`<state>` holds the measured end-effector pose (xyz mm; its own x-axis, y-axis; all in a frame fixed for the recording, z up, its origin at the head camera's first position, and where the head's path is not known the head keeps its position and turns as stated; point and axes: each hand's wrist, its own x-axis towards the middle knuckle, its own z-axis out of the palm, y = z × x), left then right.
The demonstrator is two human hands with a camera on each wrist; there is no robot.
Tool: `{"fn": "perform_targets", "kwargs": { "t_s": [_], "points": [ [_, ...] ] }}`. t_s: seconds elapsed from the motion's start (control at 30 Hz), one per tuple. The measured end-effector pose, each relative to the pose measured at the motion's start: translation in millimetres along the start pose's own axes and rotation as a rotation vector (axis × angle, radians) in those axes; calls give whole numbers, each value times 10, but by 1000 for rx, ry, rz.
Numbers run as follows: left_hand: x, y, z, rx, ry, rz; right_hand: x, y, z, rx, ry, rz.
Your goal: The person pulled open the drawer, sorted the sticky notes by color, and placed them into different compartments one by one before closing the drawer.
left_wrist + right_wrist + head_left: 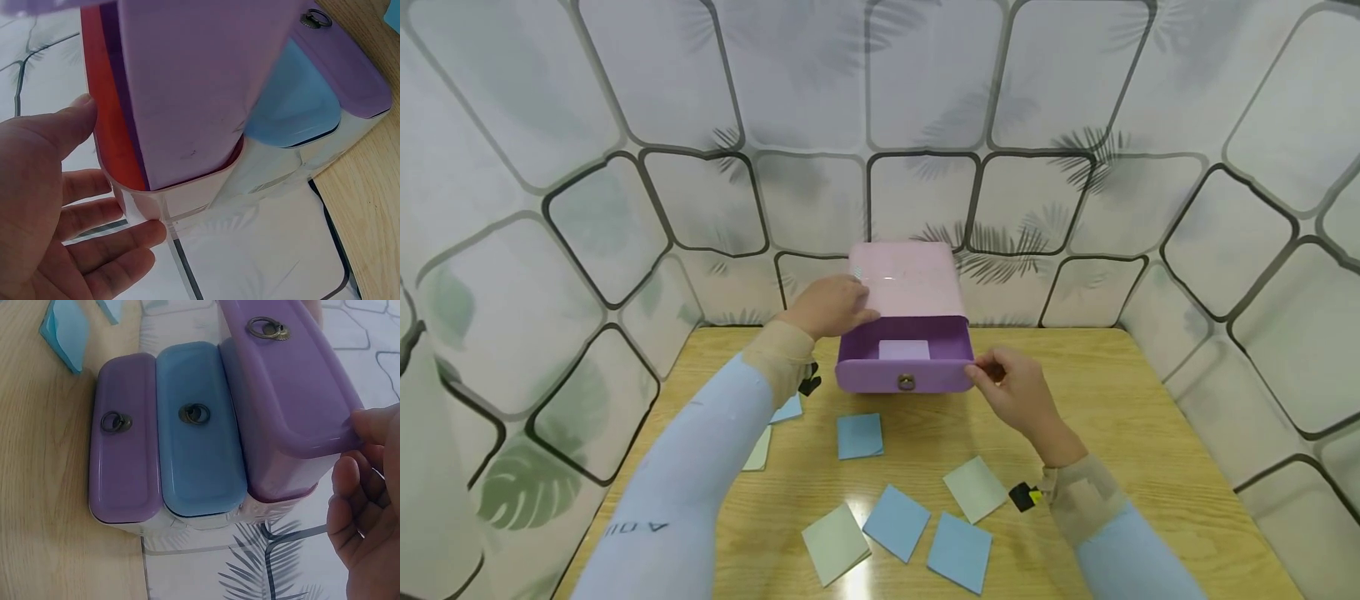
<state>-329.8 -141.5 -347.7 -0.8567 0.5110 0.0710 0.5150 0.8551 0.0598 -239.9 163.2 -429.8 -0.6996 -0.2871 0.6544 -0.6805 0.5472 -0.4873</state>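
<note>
A small pink drawer box (910, 279) stands at the back of the table, with stacked drawers in purple and blue. Its top purple drawer (872, 377) is pulled out, and a pale rectangular piece (904, 350) shows inside it. My left hand (829, 307) rests on the box's upper left edge, thumb near the front rim and fingers along the side. With thumb and forefinger my right hand (1011, 392) pinches the right end of the drawer front. Below, the blue drawer (200, 450) and the lower purple drawer (125, 469) are closed; each front bears a ring pull.
Blue paper squares (860, 436) and pale green paper squares (976, 489) lie scattered on the wooden table (1120, 417) before the box. Some on the left are partly hidden by my left arm. A patterned curtain (925, 192) surrounds the table at the back and sides.
</note>
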Motion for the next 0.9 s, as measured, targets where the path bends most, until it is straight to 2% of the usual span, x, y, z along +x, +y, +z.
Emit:
{"fn": "perform_targets", "kwargs": {
  "t_s": [0.23, 0.9],
  "points": [
    [13, -5, -5, 11, -10, 1, 78, 49, 11, -13, 2, -6],
    [1, 8, -36, 4, -24, -12, 295, 178, 39, -49, 11, 100]
  ]
}}
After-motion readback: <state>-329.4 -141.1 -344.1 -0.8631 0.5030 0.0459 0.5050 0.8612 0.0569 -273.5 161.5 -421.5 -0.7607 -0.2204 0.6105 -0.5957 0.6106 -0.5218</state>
